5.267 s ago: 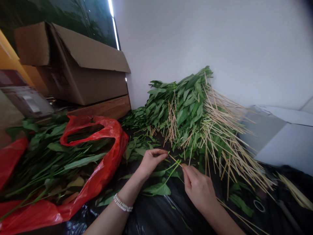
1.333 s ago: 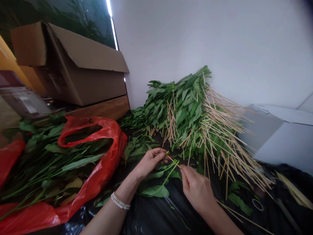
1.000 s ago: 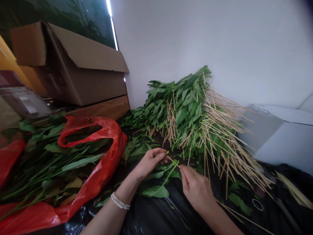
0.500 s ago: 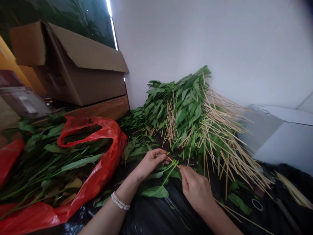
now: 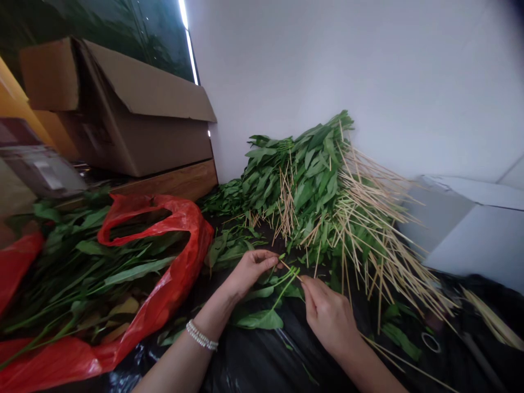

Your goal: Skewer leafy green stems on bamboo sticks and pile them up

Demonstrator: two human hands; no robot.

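Note:
My right hand [image 5: 327, 308] pinches a thin wooden skewer [image 5: 298, 277] near its end. Several leafy green stems [image 5: 282, 295] are threaded on the skewer between my hands, their leaves hanging down over black plastic. My left hand [image 5: 256, 270], with a beaded bracelet at the wrist, is closed at the skewer's other end, its thumb and finger pinching a green stem [image 5: 281, 256]. Just beyond my hands stands a heap of skewered leafy greens [image 5: 311, 169], with many bare skewer ends [image 5: 380, 229] sticking out to the right.
On the left, a red plastic bag [image 5: 196, 240] lies around loose leafy stems [image 5: 123, 273]. An open cardboard box [image 5: 159, 139] sits on a wooden ledge behind it. A white box [image 5: 475, 234] stands at the right by the wall. A ring-shaped object [image 5: 430, 343] lies at lower right.
Almost nothing differs. Both hands keep the same grip on the skewer and stem, and the view has shifted very slightly.

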